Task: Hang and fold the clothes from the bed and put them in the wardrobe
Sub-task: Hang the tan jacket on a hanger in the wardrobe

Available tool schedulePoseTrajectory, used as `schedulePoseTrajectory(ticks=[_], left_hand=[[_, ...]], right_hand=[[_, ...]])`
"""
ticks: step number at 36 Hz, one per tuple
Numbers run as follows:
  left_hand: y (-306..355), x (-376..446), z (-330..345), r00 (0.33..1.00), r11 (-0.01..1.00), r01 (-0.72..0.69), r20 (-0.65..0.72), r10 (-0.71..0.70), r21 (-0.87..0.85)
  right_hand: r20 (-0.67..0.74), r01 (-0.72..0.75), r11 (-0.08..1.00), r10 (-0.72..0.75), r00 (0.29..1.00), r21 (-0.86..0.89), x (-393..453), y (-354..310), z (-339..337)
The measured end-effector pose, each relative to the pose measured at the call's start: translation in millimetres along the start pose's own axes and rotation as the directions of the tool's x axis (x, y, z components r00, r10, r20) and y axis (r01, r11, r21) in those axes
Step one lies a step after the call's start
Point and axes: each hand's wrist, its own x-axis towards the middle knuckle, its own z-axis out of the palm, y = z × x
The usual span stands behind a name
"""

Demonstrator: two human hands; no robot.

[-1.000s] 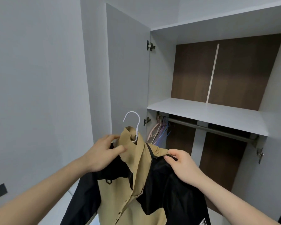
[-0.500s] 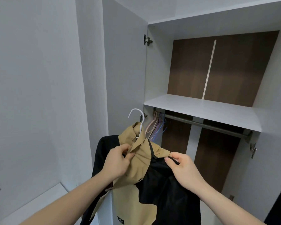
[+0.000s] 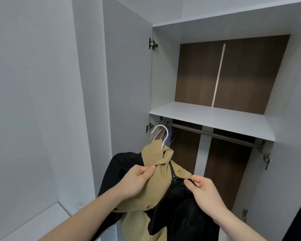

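A tan and black shirt (image 3: pixel 156 193) hangs on a white hanger (image 3: pixel 161 132) whose hook sticks up above the collar. My left hand (image 3: pixel 134 181) grips the tan collar and front panel. My right hand (image 3: pixel 204 193) pinches the black shoulder edge on the right side. I hold the shirt up in front of the open wardrobe (image 3: pixel 285 84), just below and left of the metal hanging rail (image 3: pixel 215 134). The hook is near the rail's left end but does not touch it.
Several empty hangers (image 3: pixel 165 131) hang bunched at the rail's left end. A white shelf (image 3: pixel 210 119) sits above the rail. The wardrobe's left door (image 3: pixel 127 84) stands open beside the shirt. A white ledge (image 3: pixel 33 225) runs at lower left.
I have stepped closer to the wardrobe and raised the shirt toward the rail. My left hand shifted from the collar's top to grip lower on the tan front; the right hand kept its pinch.
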Motion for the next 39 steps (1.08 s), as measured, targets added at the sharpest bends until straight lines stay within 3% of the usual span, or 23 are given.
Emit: schedulePoseTrajectory(ticks=[7, 12, 18, 23, 29, 39], left_hand=[[-29.1, 15.0, 4.0, 0.96, 0.987, -0.102, -0.247, 0.131, 0.127], [-27.4, 20.7, 22.8, 1.0, 0.971, -0.01, 0.005, 0.009, 0.238], [-30.5, 38.7, 17.2, 0.999, 0.975, 0.009, 0.045, -0.02, 0.22], [-27.0, 41.6, 6.6, 0.986, 0.918, -0.162, 0.09, 0.138, 0.363], [-7.6, 65.4, -4.3, 0.971, 0.867, -0.24, 0.115, 0.21, 0.437], [33.5, 153.1, -11.1, 0.961, 0.783, -0.278, 0.149, 0.235, 0.557]], right_hand=[[-0.048, -0.068, 0.994, 0.073, 0.996, 0.084, -6.7, 5.8, 0.3], [-0.105, -0.071, 0.997, 0.075, 0.992, 0.041, -2.4, 22.7, 5.6], [-0.117, -0.122, 0.99, 0.129, 0.985, 0.063, -8.3, 34.5, 4.9], [-0.214, -0.199, 0.969, 0.228, 0.95, 0.146, -18.0, 49.7, -7.6], [-0.359, -0.278, 0.947, 0.319, 0.877, 0.163, -12.4, 71.8, -20.5], [-0.525, -0.317, 0.884, 0.461, 0.715, 0.345, 30.6, 100.4, -40.6]])
